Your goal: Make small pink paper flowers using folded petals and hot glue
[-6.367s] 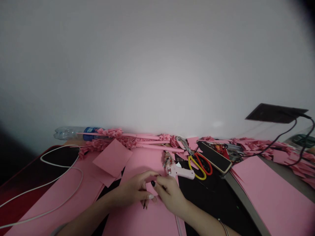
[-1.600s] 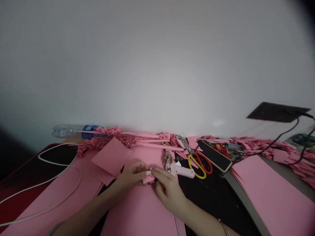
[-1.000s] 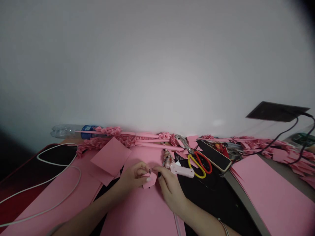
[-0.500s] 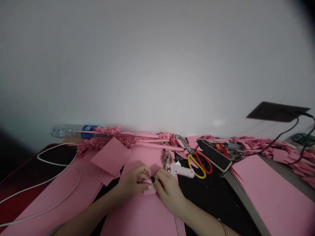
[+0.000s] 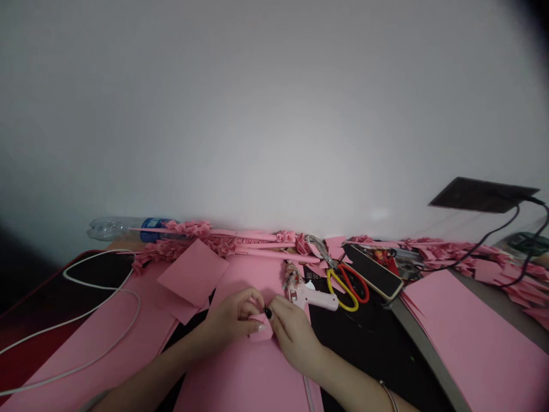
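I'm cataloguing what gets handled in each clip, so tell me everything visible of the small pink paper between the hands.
The small pink paper looks plain, thin and matte, with a bent or folded upper part. The left hand holds it, thumb across its near face. The right hand has its thumb at the upper right edge; whether it grips there is unclear. It is held over a large pink sheet. Fingers hide part, so its full outline cannot be told.

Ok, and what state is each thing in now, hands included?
Small pink paper: bent, held
Left hand: gripping that paper
Right hand: pinching its edge
Glue gun: lying down, unheld
Scissors: lying down, unheld, blade gap unclear
Phone: face up, screen dark
Bottle: on its side, contents unclear
White cable: slack, looped
Big pink sheets: lying flat
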Demonstrator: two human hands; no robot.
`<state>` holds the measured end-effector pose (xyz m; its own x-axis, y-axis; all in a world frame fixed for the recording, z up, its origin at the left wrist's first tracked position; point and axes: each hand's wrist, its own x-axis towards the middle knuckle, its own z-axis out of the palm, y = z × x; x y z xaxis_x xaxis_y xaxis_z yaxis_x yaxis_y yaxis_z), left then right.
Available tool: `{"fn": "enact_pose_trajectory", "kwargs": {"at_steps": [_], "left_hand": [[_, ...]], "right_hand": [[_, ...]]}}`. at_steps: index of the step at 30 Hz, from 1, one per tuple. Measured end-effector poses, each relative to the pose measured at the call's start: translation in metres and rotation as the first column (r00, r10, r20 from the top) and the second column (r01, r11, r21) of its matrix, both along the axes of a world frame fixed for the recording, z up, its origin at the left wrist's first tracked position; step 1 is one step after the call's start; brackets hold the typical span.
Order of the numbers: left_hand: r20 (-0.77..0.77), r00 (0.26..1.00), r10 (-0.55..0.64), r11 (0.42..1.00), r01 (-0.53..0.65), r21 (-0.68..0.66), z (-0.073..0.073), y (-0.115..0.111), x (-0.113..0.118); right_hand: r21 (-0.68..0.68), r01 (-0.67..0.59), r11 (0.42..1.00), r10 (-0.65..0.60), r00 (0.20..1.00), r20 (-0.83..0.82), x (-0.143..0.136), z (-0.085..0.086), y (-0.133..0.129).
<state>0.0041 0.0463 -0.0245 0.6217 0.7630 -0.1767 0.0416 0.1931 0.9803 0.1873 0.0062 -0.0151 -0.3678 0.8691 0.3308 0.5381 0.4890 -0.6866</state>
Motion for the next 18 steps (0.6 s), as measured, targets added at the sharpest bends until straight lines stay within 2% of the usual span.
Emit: {"fn": "enact_pose_trajectory", "kwargs": {"at_steps": [7, 18], "left_hand": [[0.036, 0.999, -0.031, 0.999, 0.031, 0.011, -0.0079, 0.0032, -0.0007], [0.098, 0.992, -0.077, 0.997, 0.076, 0.021, -0.0097, 0.0017, 0.0002]], "right_hand": [[-0.005, 0.012, 1.000, -0.012, 1.000, -0.006, -0.0008, -0.0010, -0.0001], [-0.007, 0.009, 1.000, -0.009, 1.000, -0.002, -0.0012, 0.0029, -0.0023]]}}
